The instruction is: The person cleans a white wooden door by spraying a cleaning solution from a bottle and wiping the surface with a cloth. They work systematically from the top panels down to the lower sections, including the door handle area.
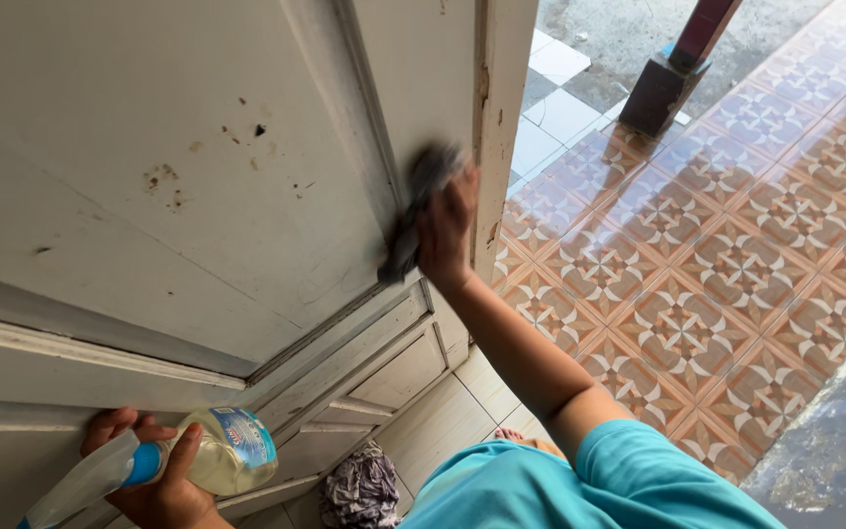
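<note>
The dark cleaning cloth (421, 201) sits pressed against the white panelled door (198, 196), close to the door's outer edge, under the right hand (447, 230). The fingers lie flat and together over the cloth, which is blurred with motion. To wipe well here, the palm should keep even pressure and follow the raised moulding beside the cloth, since grime seems likely to gather in that groove; the brown specks and stains up and left of the cloth on the door panel look as if they need firmer rubbing.

Low on the door, the left hand (154, 470) wraps its fingers round a clear spray bottle (203, 460) of pale yellowish liquid with a blue collar, resting against the lower rail.

At the foot of the door a crumpled grey rag (359, 490) lies on pale floor tiles (433, 431). Beyond the door's edge spreads a patterned terracotta tiled floor (697, 284), glossy with reflected light, and farther out stands a dark red post (682, 64) on its base.
</note>
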